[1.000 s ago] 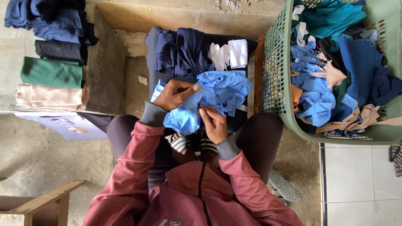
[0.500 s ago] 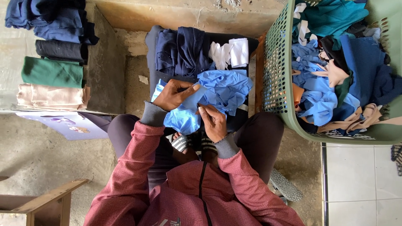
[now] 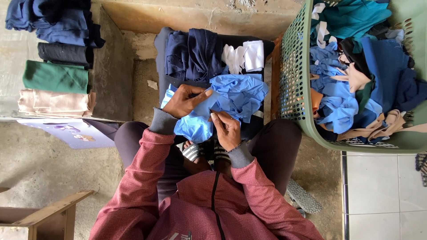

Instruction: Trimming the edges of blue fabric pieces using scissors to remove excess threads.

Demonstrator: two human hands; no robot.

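A crumpled light blue garment (image 3: 231, 100) is held low in front of the seated person, over a dark surface between the knees. It is pressed by the left hand (image 3: 187, 101), whose fingers are laid flat across the cloth with the thumb tucked against it, and its lower edge is pinched by the right hand (image 3: 227, 130), whose fingers are curled closed on a fold. The garment is still bunched and uneven, so the folding of this piece is judged to be only begun. Behind it, on the same dark surface, a navy garment (image 3: 195, 53) and a small white cloth (image 3: 245, 55) are laid, loosely gathered rather than squared. On a ledge to the left, a row of finished pieces is seen: a dark blue pile (image 3: 49, 20), a black fold (image 3: 64, 53), a green fold (image 3: 55, 76) and a pale pink fold (image 3: 53, 103), set side by side and touching. To the right, a green perforated laundry basket (image 3: 293, 75) is filled nearly to the rim with unsorted cloth in teal, blue, beige, black and navy, tangled together. By that showing, a small part of the work is judged done and much is left in the basket.
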